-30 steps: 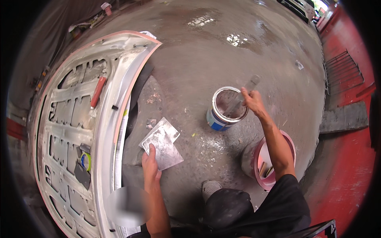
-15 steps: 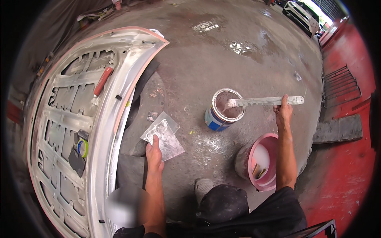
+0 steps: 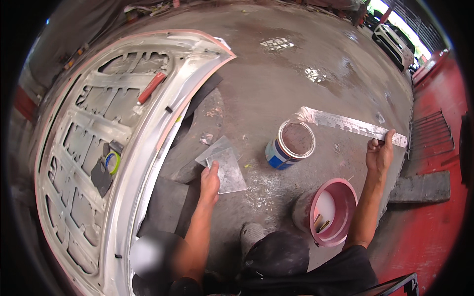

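My left hand [image 3: 210, 183] grips two thin, flat square plates [image 3: 227, 172], one overlapping the other. The upper plate is smeared with grey. My right hand [image 3: 379, 154] is closed round one end of a long flat mixing stick [image 3: 350, 124] with notched-looking edges. Its far end bears a lump of pale pinkish paste [image 3: 306, 116] at the far rim of an open tin [image 3: 279, 156]; whether it touches the rim I cannot tell. The tin is blue and white, stands upright on the floor, and its inner wall is coated with the same pinkish paste.
A bare metal car panel [image 3: 106, 123] lies at my left, bearing a red tube [image 3: 151, 89] and a green tape roll [image 3: 112, 163]. Near my right forearm stands a pink bucket [image 3: 316, 197] with whitish liquid and small pieces inside. A wire rack [image 3: 432, 132] leans by the red wall.
The stick's paste-covered end has come up out of the tin to its far rim, and my right hand has moved right and lower. My left hand still holds the plates.
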The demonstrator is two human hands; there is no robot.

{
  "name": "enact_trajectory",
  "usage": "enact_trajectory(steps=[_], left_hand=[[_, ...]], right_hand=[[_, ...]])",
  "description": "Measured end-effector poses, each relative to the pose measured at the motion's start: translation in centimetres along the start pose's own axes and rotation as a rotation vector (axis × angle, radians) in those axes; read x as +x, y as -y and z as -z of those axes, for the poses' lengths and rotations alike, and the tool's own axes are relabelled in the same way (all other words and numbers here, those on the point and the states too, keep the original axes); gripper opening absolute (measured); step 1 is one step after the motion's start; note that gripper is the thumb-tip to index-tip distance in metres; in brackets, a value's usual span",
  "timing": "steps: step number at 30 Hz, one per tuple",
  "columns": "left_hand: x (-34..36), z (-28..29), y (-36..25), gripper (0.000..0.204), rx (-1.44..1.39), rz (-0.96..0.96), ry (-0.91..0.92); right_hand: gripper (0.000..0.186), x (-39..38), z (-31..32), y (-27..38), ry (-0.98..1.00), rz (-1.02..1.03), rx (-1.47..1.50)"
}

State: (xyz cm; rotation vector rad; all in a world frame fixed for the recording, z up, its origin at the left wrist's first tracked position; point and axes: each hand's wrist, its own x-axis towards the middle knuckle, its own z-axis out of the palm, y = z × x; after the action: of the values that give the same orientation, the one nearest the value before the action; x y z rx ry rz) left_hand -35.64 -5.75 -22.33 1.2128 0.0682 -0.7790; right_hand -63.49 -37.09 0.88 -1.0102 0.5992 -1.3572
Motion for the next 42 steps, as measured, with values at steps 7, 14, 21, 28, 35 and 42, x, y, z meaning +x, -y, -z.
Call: enact_trajectory(steps=[7,14,21,28,35,42], left_hand=[[-4.7,-2.9,-6.9,0.045,-0.142,0.11,0.213],[-7.7,-3.7,-10.7,0.041,-0.196,0.03,0.291],[-7.8,-3.1,-11.5,0.037,-0.228,0.028,0.344],[-6.0,-2.4,-9.7,0.036,-0.147,-0.106,0.276],[-5.2,-1.8,-9.0,0.031,-0.254,0.051,0.22],[-5.5,-2.0,-9.3,0.035,-0.272,0.191,0.225]], right_hand=[[0.035,-4.3,-5.0,-0.2,0.138,-0.11,0.075],[0.043,-6.5,-6.4,-3.2,0.302,-0.251,0.027],[0.044,-8.7,-7.7,-3.4,0.4,-0.245,-0.092],[0.034,-8.9,-7.7,-4.1,0.374,-0.159,-0.128],[0.033,-8.5,-7.1,-4.5,0.341,-0.094,-0.085],[0.04,-9.3,-6.7,-4.5,0.483,-0.043,-0.116]])
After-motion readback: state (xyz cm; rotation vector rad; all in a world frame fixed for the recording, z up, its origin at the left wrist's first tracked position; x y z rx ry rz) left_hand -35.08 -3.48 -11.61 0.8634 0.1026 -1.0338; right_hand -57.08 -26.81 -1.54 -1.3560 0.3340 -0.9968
